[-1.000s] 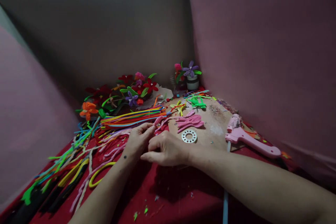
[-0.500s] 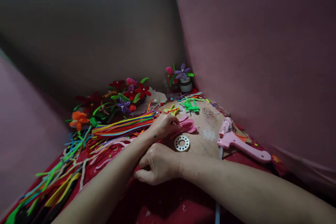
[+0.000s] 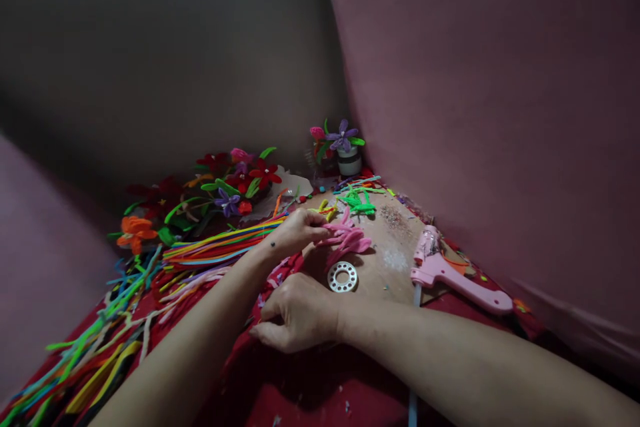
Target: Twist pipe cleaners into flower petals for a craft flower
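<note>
Left hand [image 3: 299, 229]: grip drawn in at the left end of the pink loops [image 3: 357, 241]; full closure cannot be confirmed. Right hand [image 3: 303, 313]: grip curled, contents not determinable. The pink loops extend rightward from the left grip, on the cardboard [image 3: 375, 270], near its left edge.

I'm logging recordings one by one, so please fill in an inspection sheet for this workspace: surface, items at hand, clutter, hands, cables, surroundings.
Surface: red cloth with scraps on it; brown board with a whitish patch.
Items at hand: pink fuzzy pieces, lying on the board.
Clutter: multicoloured stems at left; green pieces, white holed ring and pink glue gun at right.
Hands: left hand, fingertips at the pink fuzzy pieces, grip unclear; right hand, fingers curled near the ring, contents hidden.
Cables: none certain; a pale rod, perhaps a glue stick, lines up with the gun.
Surroundings: grey wall, pink wall, fuzzy flowers, striped pot.
</note>
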The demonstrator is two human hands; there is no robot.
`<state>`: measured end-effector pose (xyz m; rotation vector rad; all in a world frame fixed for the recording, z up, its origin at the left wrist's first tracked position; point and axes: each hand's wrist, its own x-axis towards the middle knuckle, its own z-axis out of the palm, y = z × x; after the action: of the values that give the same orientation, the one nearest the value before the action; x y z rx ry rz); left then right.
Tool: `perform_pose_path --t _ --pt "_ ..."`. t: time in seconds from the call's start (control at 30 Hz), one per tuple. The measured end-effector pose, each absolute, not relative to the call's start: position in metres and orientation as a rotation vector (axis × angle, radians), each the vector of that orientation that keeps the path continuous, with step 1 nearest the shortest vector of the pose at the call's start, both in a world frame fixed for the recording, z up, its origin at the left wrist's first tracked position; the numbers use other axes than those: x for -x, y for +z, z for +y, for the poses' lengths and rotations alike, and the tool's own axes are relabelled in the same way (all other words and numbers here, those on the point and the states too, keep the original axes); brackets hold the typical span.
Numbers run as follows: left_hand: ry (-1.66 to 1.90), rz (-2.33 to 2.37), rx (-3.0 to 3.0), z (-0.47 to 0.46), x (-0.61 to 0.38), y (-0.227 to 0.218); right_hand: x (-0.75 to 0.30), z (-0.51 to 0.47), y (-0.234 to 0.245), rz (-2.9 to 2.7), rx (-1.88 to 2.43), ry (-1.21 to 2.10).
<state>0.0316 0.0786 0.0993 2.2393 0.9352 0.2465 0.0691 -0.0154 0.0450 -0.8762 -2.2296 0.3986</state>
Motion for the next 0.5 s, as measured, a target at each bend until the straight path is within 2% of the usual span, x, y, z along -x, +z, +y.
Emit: perform_pose_path --t 0.3,0.5 --pt "0.155 0.883 -2.56 0.076 -0.035 0.09 -0.068 -0.013 0.038 -2.176 0.787 0.465" --pt "0.567 0.956 -2.662 0.052 -0.016 0.09 -0.069 -0.023 0.04 -2.196 0.869 0.602"
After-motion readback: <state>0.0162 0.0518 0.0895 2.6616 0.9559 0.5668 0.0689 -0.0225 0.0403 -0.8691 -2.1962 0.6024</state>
